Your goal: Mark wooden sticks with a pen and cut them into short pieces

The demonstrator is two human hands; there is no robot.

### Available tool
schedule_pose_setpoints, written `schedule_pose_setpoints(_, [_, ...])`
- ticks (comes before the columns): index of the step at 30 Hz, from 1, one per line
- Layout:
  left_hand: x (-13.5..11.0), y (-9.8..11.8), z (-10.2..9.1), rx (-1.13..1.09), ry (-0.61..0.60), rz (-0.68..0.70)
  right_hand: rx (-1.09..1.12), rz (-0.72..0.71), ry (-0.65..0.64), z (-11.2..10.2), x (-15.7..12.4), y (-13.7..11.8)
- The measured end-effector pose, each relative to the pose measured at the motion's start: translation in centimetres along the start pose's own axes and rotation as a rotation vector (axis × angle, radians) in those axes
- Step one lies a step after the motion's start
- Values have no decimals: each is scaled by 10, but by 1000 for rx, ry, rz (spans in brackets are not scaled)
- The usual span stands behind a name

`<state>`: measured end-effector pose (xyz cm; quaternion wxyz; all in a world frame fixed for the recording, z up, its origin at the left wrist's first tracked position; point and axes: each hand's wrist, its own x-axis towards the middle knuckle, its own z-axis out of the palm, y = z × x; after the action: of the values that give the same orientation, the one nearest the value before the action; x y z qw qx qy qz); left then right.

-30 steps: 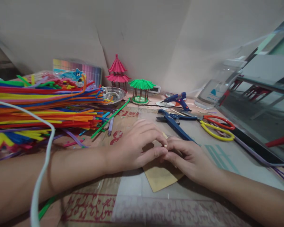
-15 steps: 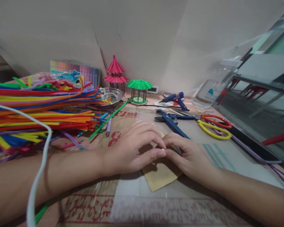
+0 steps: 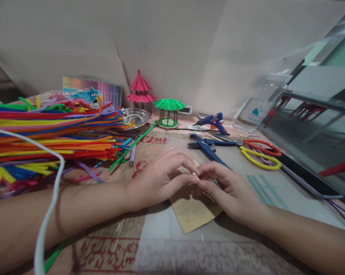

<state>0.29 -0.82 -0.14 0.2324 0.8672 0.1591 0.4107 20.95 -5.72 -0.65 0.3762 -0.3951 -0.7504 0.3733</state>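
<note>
A short pale stick (image 3: 196, 176), like a bit of wood, sits between the fingertips in the middle of the view. Its near end is pinched by the thumb and forefinger of my left hand (image 3: 163, 177). Opposite, my right hand (image 3: 225, 187) is closed, thumb and fingertips meeting at the stick's other end. Beneath both hands lies a tan piece of paper (image 3: 189, 217), perhaps sandpaper, partly covered by the fingers. Blue-handled cutters (image 3: 208, 149) rest just beyond my right hand.
Bundles of coloured pipe cleaners (image 3: 52, 122) fill the left, with a white cable (image 3: 56, 183) crossing my left forearm. Behind stand a pink model pavilion (image 3: 139, 89), a green one (image 3: 169, 110) and a blue glue gun (image 3: 214, 122). Scissors (image 3: 260, 154) and a phone (image 3: 304, 175) lie right.
My fingertips have shifted slightly, and the pale stick now shows more of its length between them. The paper underneath and the surrounding things stay in place.
</note>
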Motion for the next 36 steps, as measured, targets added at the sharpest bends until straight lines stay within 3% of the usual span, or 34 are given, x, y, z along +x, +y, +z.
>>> schedule_pose_setpoints(3, [0, 0, 1, 11, 22, -10, 93, 11, 53, 1, -2, 3])
schedule_pose_setpoints(7, [-1, 0, 2, 53, 8, -42, -5, -59, 116, -1, -5, 0])
schedule_pose_setpoints(10, [-1, 0, 3, 44, -40, -13, -49, -106, 85, -3, -6, -7])
schedule_pose_setpoints(14, [2, 5, -1, 232, -180, 26, -106, -60, 103, -13, 2, -8])
schedule_pose_setpoints(17, [1, 11, -2, 489, -352, -41, -215, -6, 188, -28, 11, 3])
schedule_pose_setpoints(19, [-2, 15, 0, 503, -468, -34, -282, 13, 195, -36, 16, 12])
schedule_pose_setpoints(23, [-6, 17, 6, 323, -596, 131, -394, 2, 89, -42, 17, 20])
schedule_pose_setpoints(29, [-7, 18, 9, 487, -536, 125, -568, -61, -139, -23, 14, 15])
schedule_pose_setpoints(33, [-9, 16, 9, 541, -529, 196, -595, -84, -195, -14, 17, 18])
schedule_pose_setpoints(36, [-9, 14, 10, 537, -526, 220, -722, -53, -193, -21, 20, 20])
